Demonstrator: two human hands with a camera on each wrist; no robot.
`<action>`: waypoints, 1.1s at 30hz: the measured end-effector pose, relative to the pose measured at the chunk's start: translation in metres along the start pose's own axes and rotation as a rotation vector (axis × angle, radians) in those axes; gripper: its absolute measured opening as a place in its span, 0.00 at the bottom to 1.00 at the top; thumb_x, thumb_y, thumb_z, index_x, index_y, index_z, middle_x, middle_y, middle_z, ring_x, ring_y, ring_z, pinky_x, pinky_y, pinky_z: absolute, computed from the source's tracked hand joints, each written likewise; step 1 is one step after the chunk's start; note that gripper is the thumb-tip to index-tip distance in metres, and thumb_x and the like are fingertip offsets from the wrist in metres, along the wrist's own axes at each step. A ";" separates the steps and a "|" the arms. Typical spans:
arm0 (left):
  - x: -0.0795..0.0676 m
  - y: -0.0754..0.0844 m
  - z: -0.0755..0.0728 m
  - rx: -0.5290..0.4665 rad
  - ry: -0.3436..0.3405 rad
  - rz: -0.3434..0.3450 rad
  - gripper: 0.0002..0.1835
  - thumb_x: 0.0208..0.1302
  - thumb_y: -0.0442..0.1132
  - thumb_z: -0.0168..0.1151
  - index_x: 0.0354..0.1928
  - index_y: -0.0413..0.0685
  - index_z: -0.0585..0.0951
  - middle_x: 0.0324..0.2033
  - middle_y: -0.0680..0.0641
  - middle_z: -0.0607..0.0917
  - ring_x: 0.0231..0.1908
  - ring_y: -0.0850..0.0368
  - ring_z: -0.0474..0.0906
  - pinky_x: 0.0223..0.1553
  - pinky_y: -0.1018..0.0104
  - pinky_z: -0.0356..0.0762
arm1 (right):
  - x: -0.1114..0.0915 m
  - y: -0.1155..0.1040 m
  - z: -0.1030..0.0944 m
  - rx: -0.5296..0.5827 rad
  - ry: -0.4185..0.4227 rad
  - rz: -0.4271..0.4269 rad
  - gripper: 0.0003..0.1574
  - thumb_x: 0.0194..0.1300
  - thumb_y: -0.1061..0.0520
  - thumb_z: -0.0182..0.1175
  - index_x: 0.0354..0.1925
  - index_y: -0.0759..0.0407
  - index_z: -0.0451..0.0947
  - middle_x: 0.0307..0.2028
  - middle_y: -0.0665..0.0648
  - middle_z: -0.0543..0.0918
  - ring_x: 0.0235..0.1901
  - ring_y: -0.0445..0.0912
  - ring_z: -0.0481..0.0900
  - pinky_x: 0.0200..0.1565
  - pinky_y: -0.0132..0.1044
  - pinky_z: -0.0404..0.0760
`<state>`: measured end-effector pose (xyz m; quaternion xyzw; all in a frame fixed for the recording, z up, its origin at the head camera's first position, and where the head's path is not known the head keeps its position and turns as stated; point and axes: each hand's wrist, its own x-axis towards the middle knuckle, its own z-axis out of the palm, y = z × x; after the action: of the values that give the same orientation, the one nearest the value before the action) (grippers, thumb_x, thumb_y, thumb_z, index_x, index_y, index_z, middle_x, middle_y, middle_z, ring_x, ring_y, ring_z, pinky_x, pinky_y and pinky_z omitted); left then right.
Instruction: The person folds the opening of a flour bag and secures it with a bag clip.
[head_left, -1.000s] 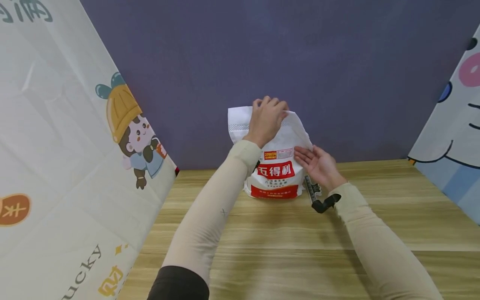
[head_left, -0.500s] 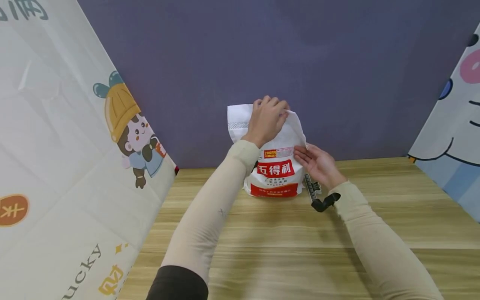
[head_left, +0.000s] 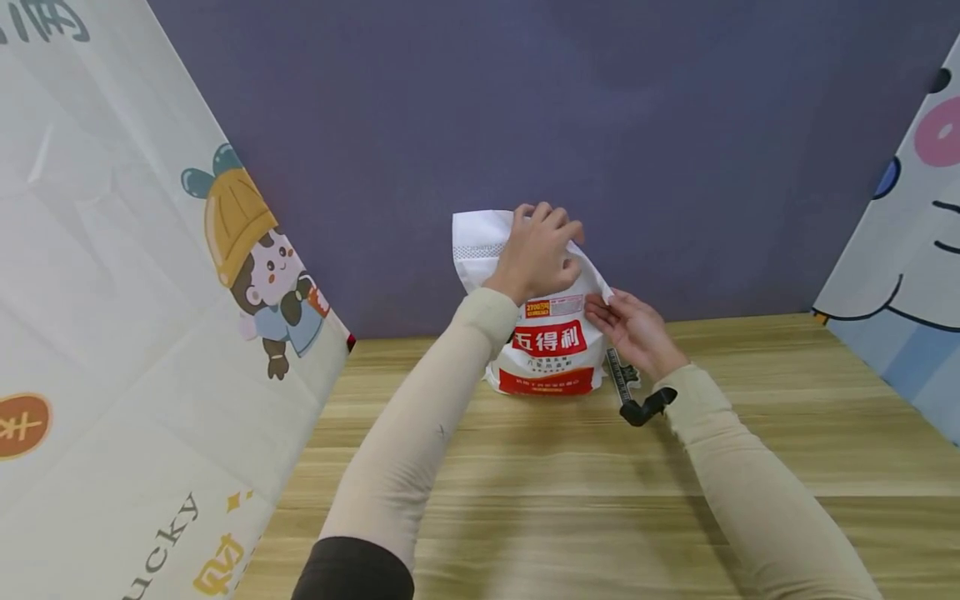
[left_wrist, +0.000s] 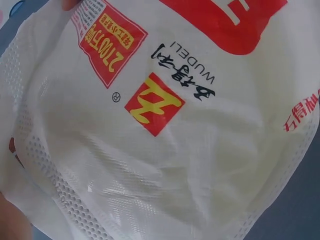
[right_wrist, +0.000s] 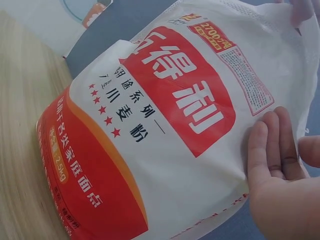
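A white flour bag (head_left: pixel 551 367) with red panels stands upright on the wooden table, before the blue-grey backdrop. My left hand (head_left: pixel 536 254) grips its top edge, thumb in front and fingers over the rim. The bag's upper left corner sticks up beside that hand. My right hand (head_left: pixel 637 333) lies at the bag's right side, where the upper right edge slants down to it. In the right wrist view the nearly straight fingers (right_wrist: pixel 272 145) touch the front and the thumb stands apart. The bag's lettered front (left_wrist: pixel 165 110) fills the left wrist view; little of the left hand shows there.
The wooden table (head_left: pixel 570 483) stretches in front of the bag and to both sides. A printed white sheet (head_left: pixel 135 333) borders it on the left, a blue and white one (head_left: pixel 900 275) on the right. A black wrist mount (head_left: pixel 647 408) hangs under my right wrist.
My left hand has shifted slightly right and down along the top edge, its fingers spreading. The bag's upper right corner has come inward and down by the right hand, which has barely moved.
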<state>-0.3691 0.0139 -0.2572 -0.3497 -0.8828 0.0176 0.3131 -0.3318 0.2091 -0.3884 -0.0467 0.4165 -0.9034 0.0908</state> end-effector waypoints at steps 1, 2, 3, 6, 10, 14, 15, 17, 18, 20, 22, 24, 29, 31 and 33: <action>0.000 0.001 0.000 0.019 -0.007 0.021 0.17 0.61 0.53 0.55 0.50 0.64 0.82 0.48 0.56 0.82 0.56 0.55 0.73 0.70 0.48 0.60 | 0.000 0.000 0.000 -0.002 -0.001 -0.002 0.18 0.82 0.56 0.43 0.65 0.55 0.62 0.49 0.53 0.83 0.53 0.44 0.81 0.61 0.32 0.80; 0.000 0.002 0.000 0.038 -0.014 0.041 0.18 0.61 0.55 0.55 0.51 0.64 0.82 0.49 0.56 0.82 0.56 0.54 0.73 0.71 0.47 0.59 | 0.000 0.000 0.000 0.000 -0.004 -0.002 0.18 0.82 0.56 0.43 0.65 0.55 0.63 0.49 0.54 0.83 0.52 0.44 0.81 0.61 0.32 0.80; 0.000 0.003 0.000 0.053 -0.017 0.059 0.19 0.60 0.57 0.55 0.51 0.64 0.82 0.49 0.55 0.82 0.56 0.54 0.73 0.71 0.46 0.59 | 0.000 0.000 -0.001 -0.002 -0.005 -0.005 0.18 0.82 0.56 0.44 0.65 0.55 0.64 0.49 0.53 0.83 0.52 0.43 0.81 0.61 0.32 0.80; 0.000 0.008 -0.001 0.100 -0.021 0.099 0.24 0.61 0.65 0.53 0.53 0.64 0.82 0.51 0.55 0.81 0.57 0.54 0.72 0.72 0.45 0.58 | -0.001 0.001 -0.002 -0.010 -0.011 -0.010 0.18 0.81 0.56 0.45 0.64 0.54 0.66 0.49 0.53 0.83 0.52 0.43 0.82 0.60 0.32 0.80; 0.002 0.016 -0.002 0.171 -0.017 0.116 0.30 0.66 0.72 0.47 0.57 0.65 0.81 0.55 0.54 0.81 0.60 0.54 0.72 0.71 0.46 0.59 | -0.001 0.002 -0.002 -0.036 -0.013 -0.021 0.18 0.82 0.55 0.45 0.65 0.53 0.66 0.49 0.52 0.84 0.52 0.43 0.82 0.60 0.33 0.81; 0.003 0.024 0.000 0.226 -0.021 0.109 0.27 0.73 0.69 0.44 0.58 0.66 0.81 0.58 0.54 0.81 0.63 0.54 0.72 0.73 0.46 0.59 | -0.002 0.003 -0.001 -0.044 -0.014 -0.033 0.19 0.82 0.55 0.44 0.66 0.54 0.65 0.48 0.53 0.85 0.51 0.43 0.83 0.60 0.33 0.81; 0.003 0.026 0.001 0.236 -0.029 0.105 0.26 0.73 0.68 0.44 0.59 0.67 0.81 0.59 0.55 0.81 0.64 0.54 0.72 0.73 0.46 0.58 | -0.002 0.004 -0.001 -0.040 -0.015 -0.034 0.19 0.82 0.55 0.44 0.66 0.54 0.66 0.48 0.53 0.85 0.51 0.43 0.83 0.60 0.33 0.81; 0.003 0.028 0.002 0.257 -0.048 0.100 0.24 0.74 0.67 0.46 0.60 0.67 0.81 0.60 0.55 0.81 0.65 0.55 0.71 0.74 0.45 0.57 | -0.002 0.004 0.000 -0.031 -0.015 -0.035 0.19 0.82 0.55 0.44 0.65 0.55 0.66 0.47 0.53 0.85 0.50 0.43 0.84 0.60 0.33 0.81; 0.003 0.029 0.003 0.267 -0.057 0.097 0.24 0.74 0.66 0.47 0.60 0.67 0.81 0.60 0.55 0.81 0.65 0.55 0.71 0.74 0.45 0.57 | -0.001 0.004 0.000 -0.028 -0.012 -0.037 0.18 0.82 0.55 0.44 0.65 0.55 0.66 0.47 0.53 0.85 0.50 0.43 0.84 0.59 0.33 0.81; 0.002 0.029 0.003 0.286 -0.076 0.091 0.23 0.74 0.65 0.49 0.61 0.68 0.80 0.61 0.56 0.81 0.65 0.55 0.70 0.73 0.45 0.57 | -0.001 0.004 0.000 -0.018 -0.006 -0.036 0.18 0.81 0.56 0.44 0.64 0.55 0.67 0.46 0.54 0.85 0.49 0.43 0.84 0.59 0.33 0.82; 0.002 0.030 0.003 0.299 -0.089 0.088 0.22 0.74 0.64 0.49 0.61 0.68 0.79 0.61 0.56 0.81 0.65 0.55 0.70 0.73 0.45 0.57 | -0.001 0.004 0.000 -0.011 0.002 -0.033 0.17 0.81 0.56 0.45 0.63 0.54 0.68 0.46 0.54 0.85 0.49 0.44 0.84 0.59 0.33 0.82; 0.002 0.029 0.003 0.301 -0.097 0.085 0.22 0.75 0.63 0.48 0.62 0.68 0.79 0.60 0.56 0.81 0.65 0.55 0.70 0.73 0.44 0.57 | -0.001 0.004 0.000 -0.020 0.019 -0.033 0.16 0.81 0.56 0.45 0.62 0.54 0.69 0.45 0.54 0.85 0.48 0.43 0.84 0.58 0.34 0.82; 0.000 0.027 0.005 0.288 -0.105 0.077 0.22 0.74 0.60 0.50 0.63 0.67 0.79 0.61 0.56 0.81 0.65 0.54 0.70 0.73 0.44 0.57 | 0.001 0.004 0.000 -0.039 0.054 -0.022 0.16 0.81 0.55 0.46 0.62 0.53 0.67 0.43 0.53 0.84 0.47 0.43 0.83 0.57 0.33 0.83; 0.000 0.026 0.006 0.277 -0.103 0.073 0.22 0.73 0.59 0.52 0.63 0.66 0.79 0.61 0.55 0.81 0.65 0.54 0.70 0.73 0.44 0.57 | 0.001 0.003 0.001 -0.030 0.055 -0.015 0.16 0.81 0.55 0.45 0.63 0.54 0.66 0.42 0.52 0.83 0.46 0.42 0.83 0.57 0.33 0.83; 0.000 0.025 0.006 0.271 -0.105 0.068 0.22 0.72 0.59 0.53 0.63 0.66 0.79 0.61 0.55 0.81 0.65 0.54 0.70 0.73 0.45 0.57 | 0.001 0.003 0.001 -0.024 0.057 -0.012 0.16 0.81 0.55 0.45 0.62 0.54 0.66 0.40 0.52 0.82 0.44 0.42 0.81 0.56 0.34 0.83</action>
<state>-0.3571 0.0335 -0.2684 -0.3326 -0.8751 0.1657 0.3102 -0.3326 0.2060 -0.3902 -0.0247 0.4294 -0.8999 0.0727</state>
